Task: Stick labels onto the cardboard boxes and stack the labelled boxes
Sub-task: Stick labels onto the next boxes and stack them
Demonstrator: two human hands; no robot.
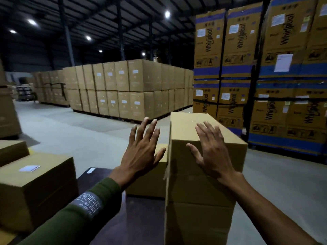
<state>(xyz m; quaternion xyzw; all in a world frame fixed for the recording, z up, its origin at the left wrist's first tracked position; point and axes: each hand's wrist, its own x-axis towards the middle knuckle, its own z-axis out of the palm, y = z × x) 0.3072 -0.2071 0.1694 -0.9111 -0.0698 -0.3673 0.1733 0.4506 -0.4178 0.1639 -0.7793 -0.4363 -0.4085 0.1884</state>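
Warehouse floor, dim. Tall printed cartons (276, 76) with blue bands fill the right side, stacked two high, white sheets stuck on several. Behind, mid-room, a big block of plain brown cartons (123, 89), two tiers, small white labels on their faces; all closed, contents not visible.

Close up: a stack of cardboard boxes (200, 174) in front of the person, top box on a lower one, both shut. A shorter box (148, 177) sits just beside it on the left, touching, on a dark table (136, 218). Left side, another closed box (35, 190) with a white label (29, 168) lying on its top.

Right hand (212, 152) flat, fingers spread and straight, over the near top edge of the top box; gripping nothing. Left hand (141, 151) also spread wide, fingers straight, raised over the shorter box, holding nothing; contact unclear. Green sleeve (85, 209) on the left arm, right arm bare.
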